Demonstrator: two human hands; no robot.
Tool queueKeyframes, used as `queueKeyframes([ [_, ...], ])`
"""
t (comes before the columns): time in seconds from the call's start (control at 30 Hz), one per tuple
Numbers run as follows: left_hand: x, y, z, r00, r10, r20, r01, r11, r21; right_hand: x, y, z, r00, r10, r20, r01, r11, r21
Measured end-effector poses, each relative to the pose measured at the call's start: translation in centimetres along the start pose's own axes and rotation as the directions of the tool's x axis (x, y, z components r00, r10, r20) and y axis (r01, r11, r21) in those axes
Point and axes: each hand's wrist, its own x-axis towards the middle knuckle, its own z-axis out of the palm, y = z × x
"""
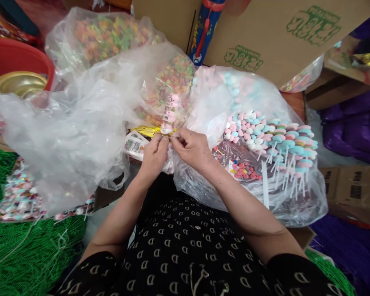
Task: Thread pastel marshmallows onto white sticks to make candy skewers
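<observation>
My left hand [156, 151] and my right hand [191, 147] meet at the middle, fingertips pinched at the lower end of a small clear package [170, 113]. Pink and white pieces and printed labelling show through this package, which stands upright above my fingers. Gold twist ties [148, 130] lie just behind my left hand. Printed white labels [135, 144] are to the left of it. To the right of my right hand, pink, white and blue candies on white sticks [285, 144] rest on clear plastic.
Big clear bags of colourful ring candies [111, 37] stand behind, beside a bag of pastel candies [234, 88]. A red tub [18, 53] holds a gold bowl [20, 83] at left. Cardboard boxes [265, 24] line the back. Red ring candies [248, 170] lie right.
</observation>
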Motion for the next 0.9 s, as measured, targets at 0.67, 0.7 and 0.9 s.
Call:
queueKeyframes([
  [0.67,-1.3,4.1,0.9,0.829,-0.247,0.501,0.506,0.712,-0.487,-1.6,0.1,-1.9,0.925,0.314,0.214,-0.375,0.670,0.641],
  [0.7,-1.3,4.1,0.6,0.802,-0.242,0.547,0.536,0.696,-0.478,-1.7,0.2,-2.1,0.927,0.297,0.230,-0.373,0.660,0.652],
  [0.9,-1.6,4.0,0.4,0.585,-0.253,0.771,0.718,0.603,-0.347,-1.9,1.4,-3.6,0.909,0.067,0.411,-0.377,0.549,0.746],
])
